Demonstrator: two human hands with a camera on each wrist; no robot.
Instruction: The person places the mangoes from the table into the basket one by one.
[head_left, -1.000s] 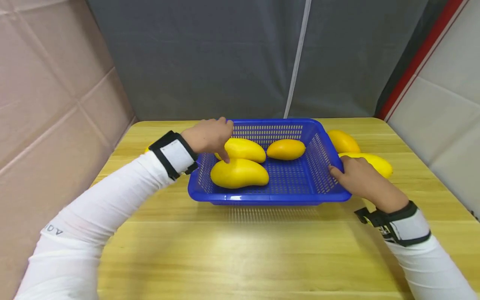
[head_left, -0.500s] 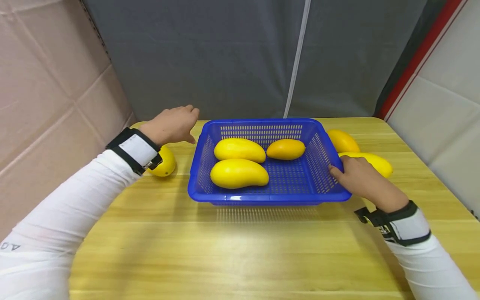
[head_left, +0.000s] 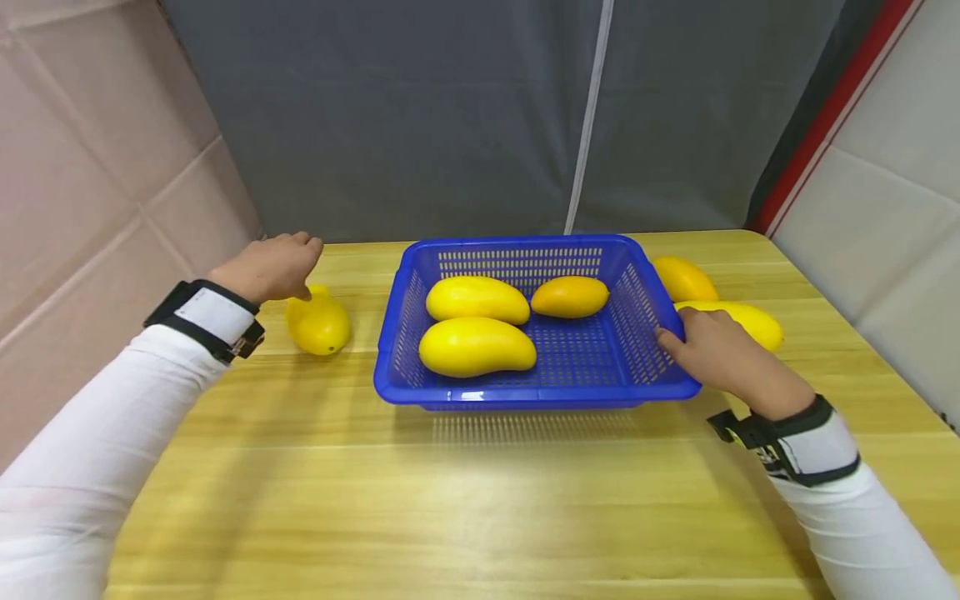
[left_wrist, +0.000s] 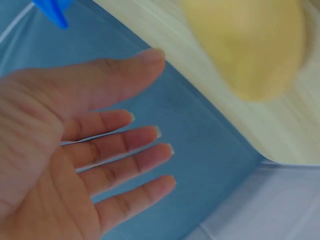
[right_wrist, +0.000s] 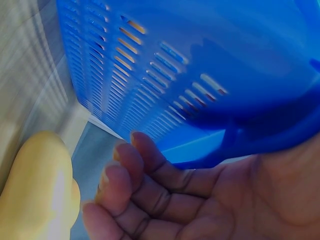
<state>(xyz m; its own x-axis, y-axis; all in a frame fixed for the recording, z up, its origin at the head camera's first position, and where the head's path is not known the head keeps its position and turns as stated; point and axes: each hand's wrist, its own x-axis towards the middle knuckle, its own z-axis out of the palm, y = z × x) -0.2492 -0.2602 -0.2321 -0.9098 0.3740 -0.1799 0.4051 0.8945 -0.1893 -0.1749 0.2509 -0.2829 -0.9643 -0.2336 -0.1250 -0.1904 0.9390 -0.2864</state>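
A blue plastic basket (head_left: 577, 396) with slotted walls holds three yellow mangoes, among them a large front mango (head_left: 477, 347) and a smaller, more orange mango (head_left: 570, 297). My right hand (head_left: 712, 354) grips the basket's right rim, its thumb over the edge. In the right wrist view the fingers (right_wrist: 160, 200) curl under that rim against the outer wall. To the left of the basket, my left hand (head_left: 270, 265) hovers beside and above a mango (head_left: 318, 323) on the table. Its palm holds nothing in the left wrist view, with the fingers (left_wrist: 130, 160) spread and the mango apart from them.
Two more mangoes lie right of the basket: an orange-yellow mango (head_left: 684, 280) and a yellow mango (head_left: 742, 323) partly behind my right hand. The wooden table (head_left: 480, 508) ends at a grey curtain (head_left: 420, 117), with pale padded walls on both sides.
My left hand has moved left from over the mangoes in the basket to the mango on the table, uncovering both. The right hand keeps its hold on the rim.
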